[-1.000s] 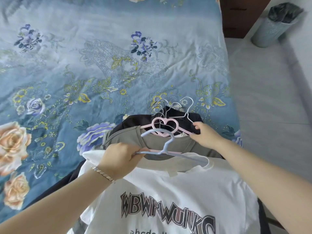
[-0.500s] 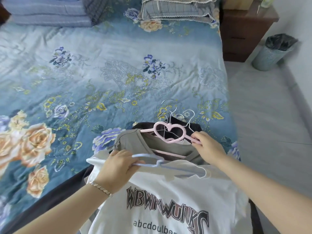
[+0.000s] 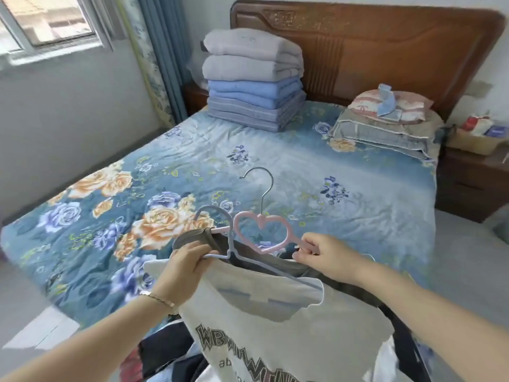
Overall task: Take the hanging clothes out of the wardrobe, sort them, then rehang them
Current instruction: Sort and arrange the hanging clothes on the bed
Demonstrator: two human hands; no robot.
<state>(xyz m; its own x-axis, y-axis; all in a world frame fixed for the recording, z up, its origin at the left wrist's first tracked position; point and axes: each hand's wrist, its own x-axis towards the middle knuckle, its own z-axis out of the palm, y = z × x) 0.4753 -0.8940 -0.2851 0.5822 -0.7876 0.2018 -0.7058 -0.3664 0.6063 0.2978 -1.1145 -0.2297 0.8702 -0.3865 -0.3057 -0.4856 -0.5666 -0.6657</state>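
1. The left hand [image 3: 187, 264] has its fingers curled tight round the left end of the blue hanger [image 3: 230, 245]. The white T-shirt [image 3: 275, 334] hangs from it, down toward 6 o'clock.
2. The right hand [image 3: 323, 256] pinches the right end of the pink heart hanger [image 3: 298, 241] between thumb and fingers. The grey shirt [image 3: 192, 237] hangs on that one.
3. Both hangers are up in the air by the near edge of the bed [image 3: 371, 194]. The bed spreads away toward 12 o'clock.
4. The pink heart hanger sits just behind the blue hanger, on its 12 o'clock side. Their necks cross. I cannot tell if they touch.
5. Each hanger lies long-ways from about 9 o'clock to 3 o'clock. The blue one dips a bit toward 4 o'clock.
6. I think the sorting step needs the two shirts pulled apart. The left hand is nearer the blue hanger and the right hand is nearer the pink one, so each could pull to its own side. The hooks might catch.
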